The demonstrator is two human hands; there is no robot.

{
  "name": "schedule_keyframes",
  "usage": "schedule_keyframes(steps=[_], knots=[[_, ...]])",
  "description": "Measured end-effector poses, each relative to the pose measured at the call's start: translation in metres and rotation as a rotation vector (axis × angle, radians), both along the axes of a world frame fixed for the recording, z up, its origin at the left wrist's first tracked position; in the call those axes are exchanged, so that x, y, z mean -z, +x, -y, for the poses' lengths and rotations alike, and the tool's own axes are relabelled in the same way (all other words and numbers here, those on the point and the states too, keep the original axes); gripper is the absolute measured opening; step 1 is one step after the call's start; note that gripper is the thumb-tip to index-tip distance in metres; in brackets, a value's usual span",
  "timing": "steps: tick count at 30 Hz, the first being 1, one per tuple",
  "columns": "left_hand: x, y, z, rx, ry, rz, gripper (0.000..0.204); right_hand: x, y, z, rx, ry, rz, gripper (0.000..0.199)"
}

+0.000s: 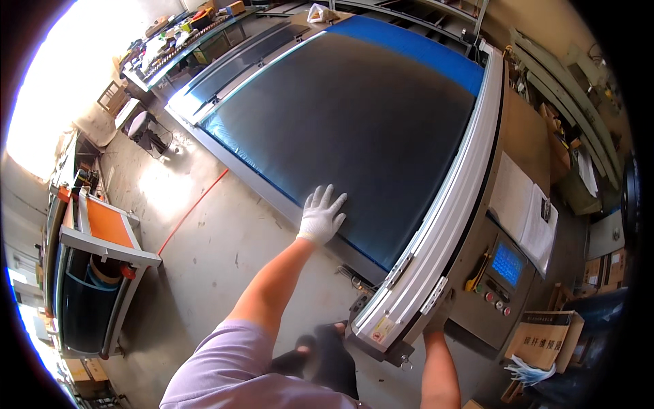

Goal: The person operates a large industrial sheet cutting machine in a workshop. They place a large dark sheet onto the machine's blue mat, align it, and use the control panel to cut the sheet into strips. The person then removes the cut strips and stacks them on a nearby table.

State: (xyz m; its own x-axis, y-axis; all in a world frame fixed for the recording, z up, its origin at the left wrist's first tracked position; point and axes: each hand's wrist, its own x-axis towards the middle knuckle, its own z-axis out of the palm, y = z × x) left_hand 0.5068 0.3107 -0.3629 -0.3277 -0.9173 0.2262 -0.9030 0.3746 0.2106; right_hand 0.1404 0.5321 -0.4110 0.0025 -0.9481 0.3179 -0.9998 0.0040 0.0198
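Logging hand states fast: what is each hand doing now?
Left hand: open, flat on the dark sheet.
Right hand: on the grey gantry rail; grip cannot be told.

Cart with orange top [107, 225]: standing at nine o'clock on the concrete floor [225, 252].
Orange cord [194, 210]: lying across the floor.
Stool [139, 126]: sitting at ten o'clock.
Cluttered workbench [180, 37]: stretching toward eleven o'clock.
Cardboard box [545, 337]: resting at four o'clock.
Papers [521, 204]: lying at three o'clock.

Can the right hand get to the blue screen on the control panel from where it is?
Probably yes. The right hand grips the machine's white rail, and the blue screen sits just beyond on the control panel, with nothing between them.
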Motion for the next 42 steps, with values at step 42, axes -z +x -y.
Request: schedule_keyframes(steps=[42], knots=[[-0.002,-0.005,0.008,0.020,0.021,0.084,0.057,-0.040,0.006,-0.005,0.052,0.259,0.142,0.045]])
